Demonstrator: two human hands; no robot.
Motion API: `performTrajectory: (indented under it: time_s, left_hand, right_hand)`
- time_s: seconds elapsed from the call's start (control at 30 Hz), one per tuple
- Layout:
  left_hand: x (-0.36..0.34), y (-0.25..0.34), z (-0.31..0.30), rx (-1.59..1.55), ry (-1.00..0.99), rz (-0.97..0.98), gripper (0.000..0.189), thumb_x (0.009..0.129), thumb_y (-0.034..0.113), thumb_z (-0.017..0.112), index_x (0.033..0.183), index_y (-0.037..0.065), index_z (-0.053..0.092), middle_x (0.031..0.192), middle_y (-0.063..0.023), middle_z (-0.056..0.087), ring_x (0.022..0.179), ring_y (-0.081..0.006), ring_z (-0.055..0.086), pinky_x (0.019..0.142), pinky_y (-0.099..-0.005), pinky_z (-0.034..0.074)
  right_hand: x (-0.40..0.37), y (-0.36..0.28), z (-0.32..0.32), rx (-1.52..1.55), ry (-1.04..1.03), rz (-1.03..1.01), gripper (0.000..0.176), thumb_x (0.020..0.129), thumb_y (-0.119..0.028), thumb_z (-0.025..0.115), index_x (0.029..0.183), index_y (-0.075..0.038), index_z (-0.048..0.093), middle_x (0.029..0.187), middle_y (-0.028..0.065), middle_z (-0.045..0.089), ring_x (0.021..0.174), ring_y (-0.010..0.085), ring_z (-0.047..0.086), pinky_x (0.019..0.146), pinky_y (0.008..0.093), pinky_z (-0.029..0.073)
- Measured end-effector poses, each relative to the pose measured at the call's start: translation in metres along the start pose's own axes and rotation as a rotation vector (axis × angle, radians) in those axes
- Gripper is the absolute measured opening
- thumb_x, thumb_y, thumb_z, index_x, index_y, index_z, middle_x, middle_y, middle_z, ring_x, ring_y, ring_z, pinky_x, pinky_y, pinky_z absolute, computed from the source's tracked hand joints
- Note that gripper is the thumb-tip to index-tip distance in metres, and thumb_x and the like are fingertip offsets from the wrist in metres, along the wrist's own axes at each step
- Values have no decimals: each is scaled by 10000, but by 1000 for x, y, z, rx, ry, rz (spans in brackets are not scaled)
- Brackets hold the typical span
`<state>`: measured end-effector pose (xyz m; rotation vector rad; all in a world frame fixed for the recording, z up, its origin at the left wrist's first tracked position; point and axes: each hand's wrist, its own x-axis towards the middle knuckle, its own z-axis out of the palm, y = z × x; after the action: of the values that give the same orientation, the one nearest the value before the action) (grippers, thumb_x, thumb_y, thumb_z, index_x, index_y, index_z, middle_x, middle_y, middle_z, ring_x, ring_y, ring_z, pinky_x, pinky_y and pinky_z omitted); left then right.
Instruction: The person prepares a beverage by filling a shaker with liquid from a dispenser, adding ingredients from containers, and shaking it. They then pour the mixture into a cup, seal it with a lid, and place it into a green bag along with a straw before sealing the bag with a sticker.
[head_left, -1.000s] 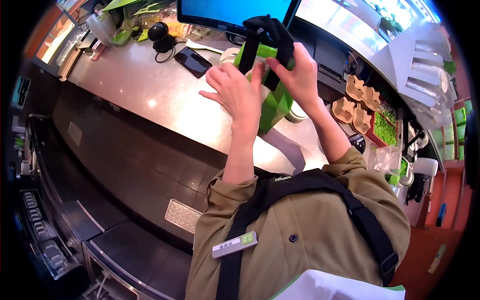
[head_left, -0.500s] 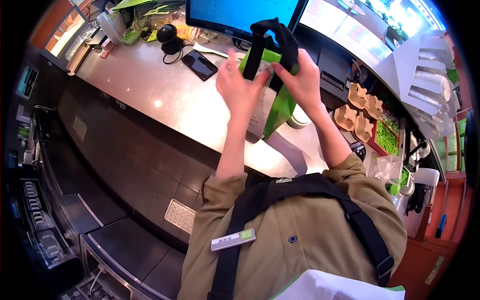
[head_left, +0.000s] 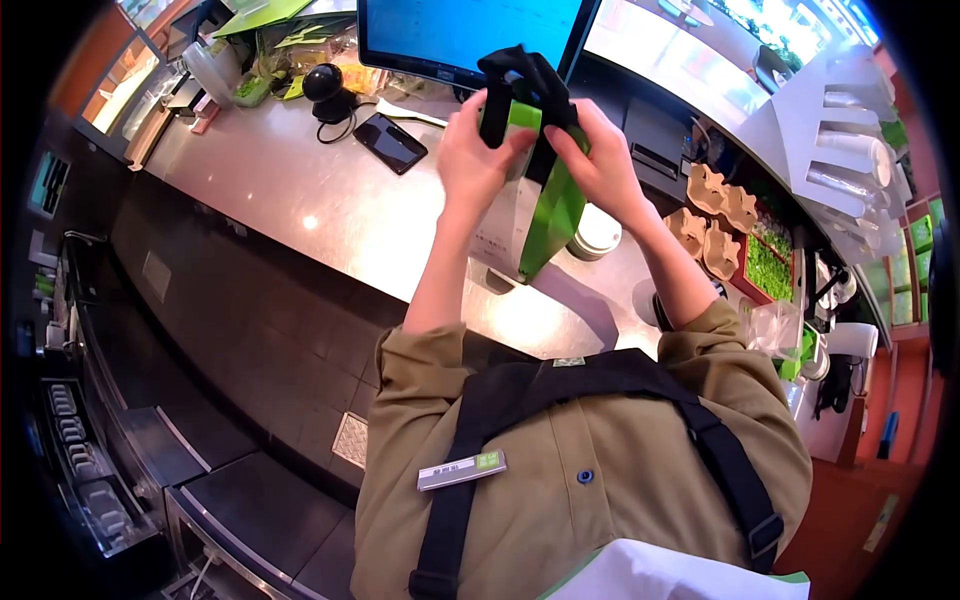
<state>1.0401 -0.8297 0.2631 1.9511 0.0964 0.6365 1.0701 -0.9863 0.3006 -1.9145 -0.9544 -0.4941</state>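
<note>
A green and white carrier bag (head_left: 552, 222) with black strap handles (head_left: 525, 68) stands upright over the counter, in front of the monitor. My left hand (head_left: 474, 155) is closed on the left side of its top edge, thumb turned inward. On the right side, my right hand (head_left: 600, 165) grips the top edge near the strap, its thumb toward the middle. The straps rise in a loop above both hands. What is inside the bag is hidden. Just right of the bag stands a cup with a white lid (head_left: 597, 232), partly covered by my right forearm.
A phone (head_left: 390, 143) and a black round scanner-like device (head_left: 325, 88) lie left of the bag on the metal counter (head_left: 270, 170). Behind is a monitor (head_left: 470, 35). Cardboard cup carriers (head_left: 708, 235) and a red-edged box of green items (head_left: 768, 268) sit to the right.
My left hand, blurred and with raised fingers before, has closed on the bag's left top edge. The right hand stays on the bag. The view has shifted slightly.
</note>
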Motion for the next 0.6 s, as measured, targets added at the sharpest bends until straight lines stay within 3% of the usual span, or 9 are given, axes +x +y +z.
performTrajectory:
  time_s: [0.07, 0.13, 0.17, 0.27, 0.3, 0.43, 0.53, 0.57, 0.6]
  left_hand:
    - [6, 3, 6, -117, -45, -58, 637, 664, 333, 740, 1151, 35, 458, 1020, -114, 584, 901, -215, 578, 756, -319, 450]
    - [15, -11, 0, -563, -206, -158, 556, 686, 148, 731, 1158, 38, 457, 842, -71, 608, 769, -127, 570, 658, -247, 455]
    - [17, -12, -5, -526, -229, -128, 551, 699, 125, 717, 1170, 31, 448, 818, -60, 608, 747, -113, 569, 652, -237, 455]
    - [23, -14, -3, -489, -277, -62, 561, 717, 83, 693, 1200, 3, 417, 809, -43, 614, 699, -98, 572, 646, -222, 457]
    - [27, -17, -4, -687, -334, -109, 548, 721, 83, 693, 1189, -10, 423, 839, -44, 620, 724, -97, 577, 653, -221, 459]
    - [41, -14, -12, -841, -503, -171, 482, 795, 112, 639, 1212, 10, 420, 845, -26, 623, 772, -69, 557, 712, -191, 426]
    - [55, 5, -18, -617, -380, 66, 465, 856, 150, 557, 1271, 38, 379, 905, -20, 613, 776, -66, 551, 747, -209, 436]
    - [62, 15, -21, -659, -342, 94, 463, 886, 144, 497, 1307, 40, 334, 877, -24, 611, 757, -73, 541, 773, -203, 425]
    - [67, 26, -26, -583, -190, 123, 423, 899, 122, 456, 1296, 31, 343, 898, -48, 609, 794, -92, 551, 785, -207, 423]
  right_hand:
    - [2, 3, -5, 4, -64, 54, 210, 769, -112, 589, 931, 10, 537, 853, 159, 536, 772, 310, 544, 685, 337, 431]
    - [7, 2, -18, 5, -159, 69, 219, 763, -125, 603, 921, 12, 540, 867, 161, 535, 776, 307, 546, 679, 337, 432]
    - [7, 1, -19, -73, -73, -37, 230, 774, -178, 605, 914, -3, 554, 801, 138, 551, 729, 284, 560, 631, 328, 437]
    - [9, 1, -27, -531, -250, 116, 228, 796, -225, 583, 928, -39, 567, 695, 112, 562, 636, 268, 567, 561, 334, 428]
    - [10, 5, -26, -382, -219, 51, 206, 822, -241, 552, 895, -49, 578, 599, 110, 534, 521, 245, 526, 502, 328, 400]
    - [16, 17, -29, -36, -333, 17, 198, 845, -200, 527, 814, -8, 570, 552, 129, 473, 464, 222, 432, 461, 318, 347]
    - [28, 26, -55, -73, -260, -78, 204, 851, -188, 544, 810, 10, 570, 519, 63, 419, 467, 90, 390, 448, 262, 323]
    - [36, 19, -66, -29, -183, -65, 206, 854, -187, 548, 805, 10, 581, 519, 0, 416, 495, 40, 370, 447, 233, 313]
    - [47, 24, -82, -24, -138, -73, 201, 856, -190, 547, 815, 0, 600, 534, -41, 445, 505, 41, 381, 454, 227, 321]
